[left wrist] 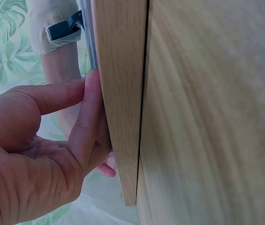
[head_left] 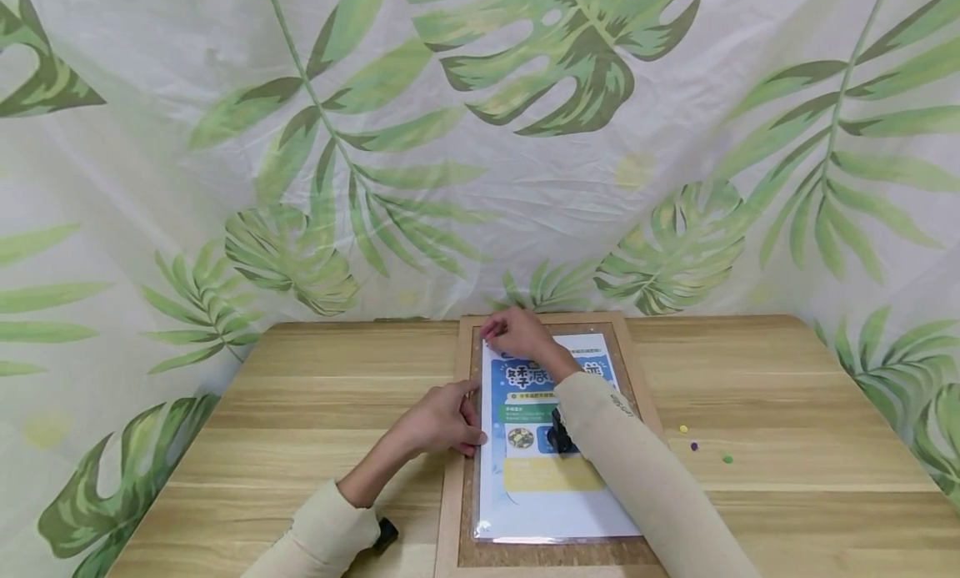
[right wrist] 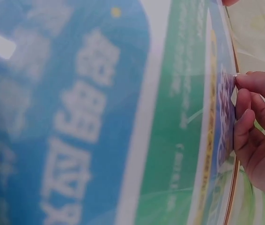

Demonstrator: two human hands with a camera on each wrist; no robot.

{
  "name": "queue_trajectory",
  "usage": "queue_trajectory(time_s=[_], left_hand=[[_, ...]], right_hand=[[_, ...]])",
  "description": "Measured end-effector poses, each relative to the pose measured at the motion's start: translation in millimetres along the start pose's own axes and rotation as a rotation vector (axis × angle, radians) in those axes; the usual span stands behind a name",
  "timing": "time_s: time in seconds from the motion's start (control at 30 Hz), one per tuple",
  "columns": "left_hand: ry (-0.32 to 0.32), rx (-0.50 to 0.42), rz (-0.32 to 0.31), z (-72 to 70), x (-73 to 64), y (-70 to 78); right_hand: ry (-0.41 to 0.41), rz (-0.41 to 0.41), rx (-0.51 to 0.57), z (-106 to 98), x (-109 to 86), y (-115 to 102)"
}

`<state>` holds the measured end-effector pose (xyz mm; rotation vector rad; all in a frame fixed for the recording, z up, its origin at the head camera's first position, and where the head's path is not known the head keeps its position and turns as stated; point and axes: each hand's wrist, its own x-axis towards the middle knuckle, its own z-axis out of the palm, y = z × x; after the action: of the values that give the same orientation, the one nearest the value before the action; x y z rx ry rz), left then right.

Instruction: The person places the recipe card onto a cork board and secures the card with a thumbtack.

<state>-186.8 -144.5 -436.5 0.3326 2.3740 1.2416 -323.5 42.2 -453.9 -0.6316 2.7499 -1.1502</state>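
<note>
A laminated poster (head_left: 543, 511) with blue, green and yellow print lies on a wood-framed cork board (head_left: 447, 511). My left hand (head_left: 442, 419) is at its left side; in the left wrist view, thumb and fingertip (left wrist: 92, 82) pinch the sheet's edge beside the frame. At the poster's top left corner is my right hand (head_left: 519, 334). In the right wrist view, the right fingertips meet the sheet around a tiny pale thumbtack (right wrist: 236, 75), mostly covered; the other fingers curl below.
Three small coloured tacks, yellow (head_left: 683, 429), purple (head_left: 694, 446) and green (head_left: 727, 459), lie on the wooden table (head_left: 780, 511) to the right of the board. Behind the table hangs a leaf-patterned cloth (head_left: 420, 253).
</note>
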Motion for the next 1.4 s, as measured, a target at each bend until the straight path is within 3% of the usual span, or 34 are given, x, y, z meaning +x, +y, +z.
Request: queue_trajectory(time_s=[0.23,0.97,1.4], left_hand=[[0.006,0.017,0.001,-0.4,-0.2,0.8],[0.004,0.021,0.012,0.7,0.3,-0.1],[0.006,0.021,0.006,1.1,-0.9,1.6]], right_hand=[[-0.003,0.017,-0.028,1.9,7.8,1.7],[-0.027,0.055,0.107,2.6,9.3,8.8],[0.008,0.087,0.135,4.6,10.1,12.6]])
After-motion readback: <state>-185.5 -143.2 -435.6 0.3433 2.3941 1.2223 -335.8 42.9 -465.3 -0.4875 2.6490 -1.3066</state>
